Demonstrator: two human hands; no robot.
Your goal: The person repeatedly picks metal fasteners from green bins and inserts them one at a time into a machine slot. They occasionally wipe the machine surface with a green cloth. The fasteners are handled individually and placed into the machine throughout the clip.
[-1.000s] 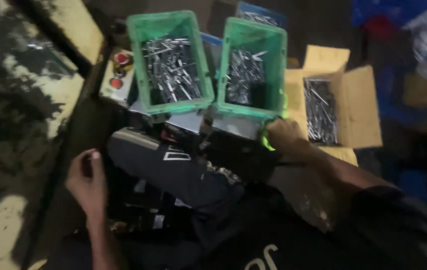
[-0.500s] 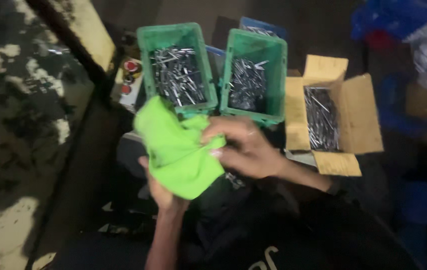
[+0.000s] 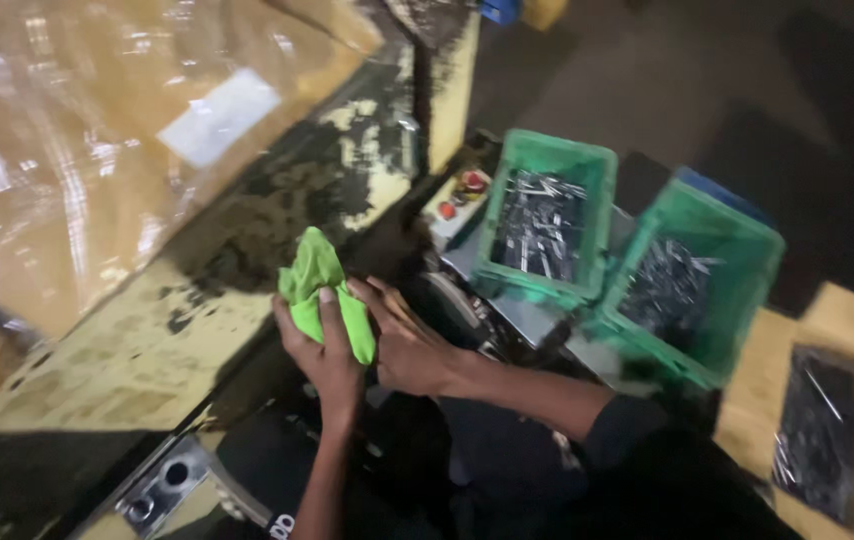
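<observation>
Fingers (image 3: 330,300) of the left hand (image 3: 322,350) are curled shut around a bright green cloth (image 3: 322,285); the thumb lies across the front of the fabric, and the bunched upper end of the cloth stands up past the fingertips. The right hand (image 3: 409,345) is pressed against the cloth from the other side. Its fingers (image 3: 379,298) lie fairly straight along the lower fold, touching the fabric rather than closed around it. How firmly that hand grips cannot be told, since the picture is blurred.

Just beyond the fingertips, a worn yellow surface (image 3: 137,350) with dark patches slopes away, and further off lies a clear plastic sheet (image 3: 77,130). Near the right-hand fingers, on their far side, stands a small control box with red buttons (image 3: 459,195). Past it come two green crates (image 3: 547,215) filled with metal rods, and a cardboard box (image 3: 827,420) sits well apart from both hands. Dark machine parts (image 3: 247,470) lie below the wrists.

Judging by the grip, the cloth is being gathered and folded into a wad between the two hands. Any stroke with it would call for a firm, compact hold and a flat face of fabric turned outward from the fingers.
</observation>
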